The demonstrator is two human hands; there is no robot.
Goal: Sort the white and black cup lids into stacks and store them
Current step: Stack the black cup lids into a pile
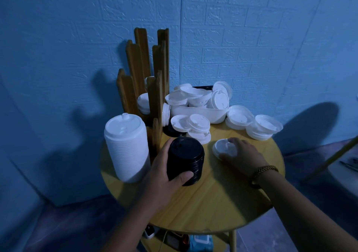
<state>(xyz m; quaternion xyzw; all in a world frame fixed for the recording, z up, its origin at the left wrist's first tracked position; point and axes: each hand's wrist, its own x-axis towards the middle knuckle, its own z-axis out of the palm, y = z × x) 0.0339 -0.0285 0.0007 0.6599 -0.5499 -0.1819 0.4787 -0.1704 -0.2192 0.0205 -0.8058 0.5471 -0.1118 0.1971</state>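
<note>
Blue brick-patterned wall (251,38) stands behind a round yellow bench (213,203). Near the bench's middle, the left hand (164,166) grips a black stack (186,158) of lids that stands upright on the top, fingers curled round its far side and thumb across its near side. At 3 o'clock from it, the right hand (244,154) lies over a single white lid (224,148) on the bench, thumb and fingers curled round its rim; a bracelet (265,169) circles that wrist. At 9 o'clock on the bench a tall white stack (127,147) stands upright, just beside the black one. A wooden rack (145,73) with upright slats rises at 11 o'clock, a few white lids between its slats. At 12 o'clock a white tray (197,113) is heaped with white lids, and loose lids (253,123) lie at 1 to 2 o'clock.
</note>
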